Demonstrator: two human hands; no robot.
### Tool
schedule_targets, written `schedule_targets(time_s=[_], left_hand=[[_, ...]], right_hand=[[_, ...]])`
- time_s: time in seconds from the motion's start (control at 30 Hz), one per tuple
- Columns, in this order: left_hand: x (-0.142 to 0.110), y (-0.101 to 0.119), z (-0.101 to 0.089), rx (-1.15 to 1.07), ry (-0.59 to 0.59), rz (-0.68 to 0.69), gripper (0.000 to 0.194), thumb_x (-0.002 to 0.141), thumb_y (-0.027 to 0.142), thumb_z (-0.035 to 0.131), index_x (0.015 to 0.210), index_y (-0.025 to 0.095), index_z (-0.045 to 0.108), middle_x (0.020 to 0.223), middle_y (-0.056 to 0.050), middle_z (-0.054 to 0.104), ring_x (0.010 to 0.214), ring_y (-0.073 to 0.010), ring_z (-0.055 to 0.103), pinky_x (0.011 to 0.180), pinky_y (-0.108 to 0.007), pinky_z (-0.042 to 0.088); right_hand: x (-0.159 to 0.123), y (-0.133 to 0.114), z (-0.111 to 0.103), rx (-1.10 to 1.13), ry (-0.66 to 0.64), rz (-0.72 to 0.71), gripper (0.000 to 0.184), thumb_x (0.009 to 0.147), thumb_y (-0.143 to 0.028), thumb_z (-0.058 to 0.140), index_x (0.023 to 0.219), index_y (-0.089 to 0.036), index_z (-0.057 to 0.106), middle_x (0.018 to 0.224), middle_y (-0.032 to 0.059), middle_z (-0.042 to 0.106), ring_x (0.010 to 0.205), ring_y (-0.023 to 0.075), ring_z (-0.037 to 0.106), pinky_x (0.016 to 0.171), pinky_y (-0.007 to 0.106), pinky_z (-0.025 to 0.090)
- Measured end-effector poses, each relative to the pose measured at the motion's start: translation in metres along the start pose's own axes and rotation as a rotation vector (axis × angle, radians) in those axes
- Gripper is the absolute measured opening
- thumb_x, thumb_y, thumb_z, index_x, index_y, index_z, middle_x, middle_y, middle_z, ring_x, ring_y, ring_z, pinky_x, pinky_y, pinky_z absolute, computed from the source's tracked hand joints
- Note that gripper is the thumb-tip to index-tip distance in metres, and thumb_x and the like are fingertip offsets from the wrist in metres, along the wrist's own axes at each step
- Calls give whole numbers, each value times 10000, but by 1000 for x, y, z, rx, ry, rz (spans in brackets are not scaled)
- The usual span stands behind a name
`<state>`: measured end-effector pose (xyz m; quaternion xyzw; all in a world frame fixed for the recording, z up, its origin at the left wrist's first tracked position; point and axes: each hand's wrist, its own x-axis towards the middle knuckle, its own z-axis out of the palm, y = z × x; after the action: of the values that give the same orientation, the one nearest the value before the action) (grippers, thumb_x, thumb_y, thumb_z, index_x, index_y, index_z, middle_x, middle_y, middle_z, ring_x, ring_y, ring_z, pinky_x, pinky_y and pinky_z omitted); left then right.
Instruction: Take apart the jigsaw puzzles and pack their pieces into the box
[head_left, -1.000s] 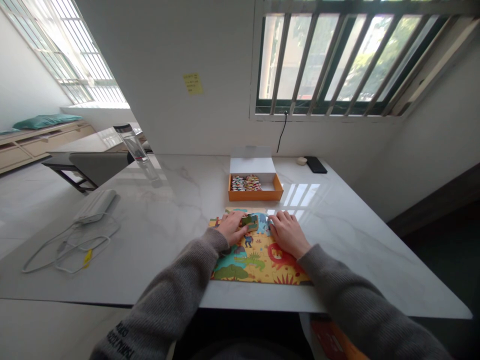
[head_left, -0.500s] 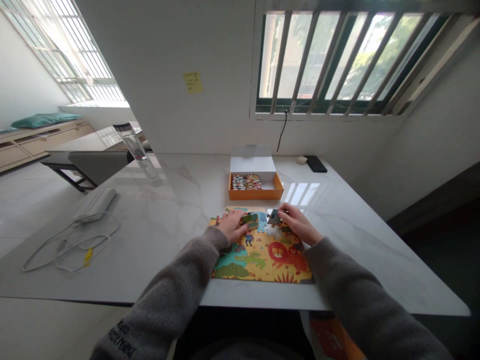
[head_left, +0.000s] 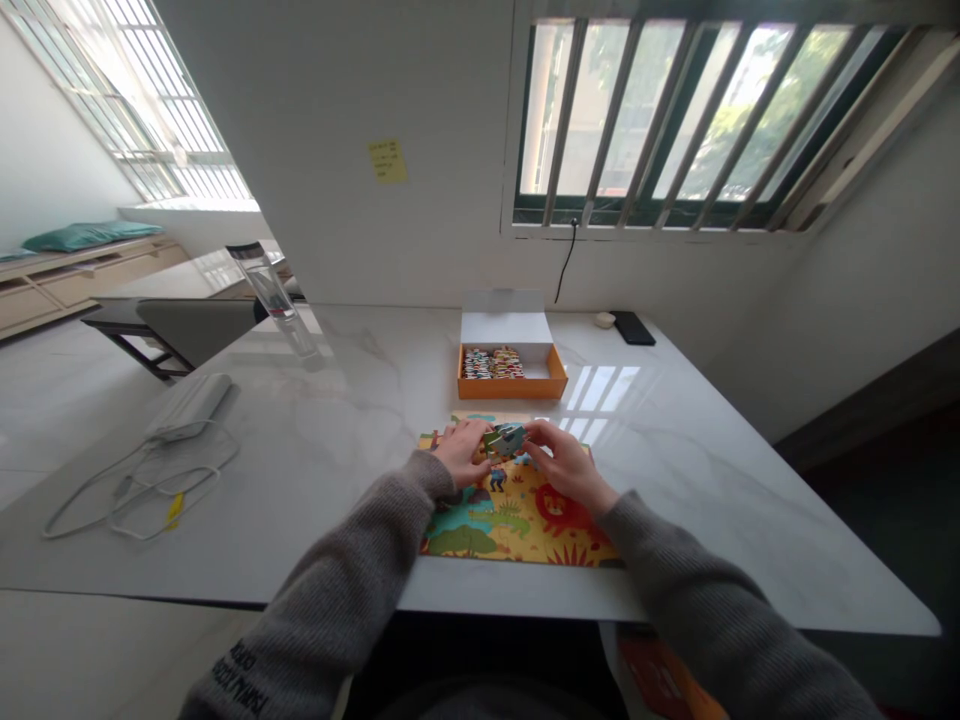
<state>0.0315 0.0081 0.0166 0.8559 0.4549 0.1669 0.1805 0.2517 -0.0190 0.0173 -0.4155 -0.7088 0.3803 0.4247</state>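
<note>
A colourful animal jigsaw puzzle (head_left: 517,520) lies flat on the table near its front edge, with a red lion and a green crocodile on it. Over its upper left part, my left hand (head_left: 463,455) is closed on green puzzle pieces. My right hand (head_left: 566,465) pinches a bluish-grey puzzle piece (head_left: 508,438) and has brought it up against the pieces in my left hand. Part of the puzzle's upper area is hidden beneath both hands.
Behind the puzzle stands an orange box (head_left: 511,387), lid raised, with rows of puzzle pieces inside. A phone (head_left: 634,328) and a small white object (head_left: 604,320) lie at the back right. To the left are a white device with cable (head_left: 191,408) and a clear bottle (head_left: 266,285).
My right hand lifted a puzzle piece from the puzzle's upper right, then carried it left to my left hand. My left hand has stayed nearly still with its pieces.
</note>
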Motion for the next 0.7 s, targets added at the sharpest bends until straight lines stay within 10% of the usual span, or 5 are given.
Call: schedule_targets(time_s=[0.3, 0.47, 0.7], left_hand=[[1, 1, 4, -20, 26, 33, 317, 871, 406, 613, 1094, 187, 559, 1185, -98, 605, 1111, -289, 526, 952, -423, 374], [2, 5, 5, -66, 44, 52, 248, 894, 322, 575, 1090, 170, 570, 1108, -99, 624, 1089, -290, 532, 951, -442, 376], [1, 2, 5, -103, 181, 7, 209, 861, 256, 574, 1063, 204, 583, 1077, -76, 626, 1075, -271, 550, 965, -426, 396]], right_hand=[[6, 1, 0, -474, 25, -43, 198, 852, -234, 585, 691, -207, 473, 741, -6, 514, 700, 156, 486, 654, 280, 398], [6, 1, -3, -448, -30, -51, 94, 867, -210, 575, 958, -207, 552, 761, -16, 580, 691, 150, 518, 671, 279, 409], [2, 10, -78, -557, -2, -65, 227, 911, -233, 482, 1102, -198, 600, 848, 45, 617, 778, 184, 558, 721, 317, 457]])
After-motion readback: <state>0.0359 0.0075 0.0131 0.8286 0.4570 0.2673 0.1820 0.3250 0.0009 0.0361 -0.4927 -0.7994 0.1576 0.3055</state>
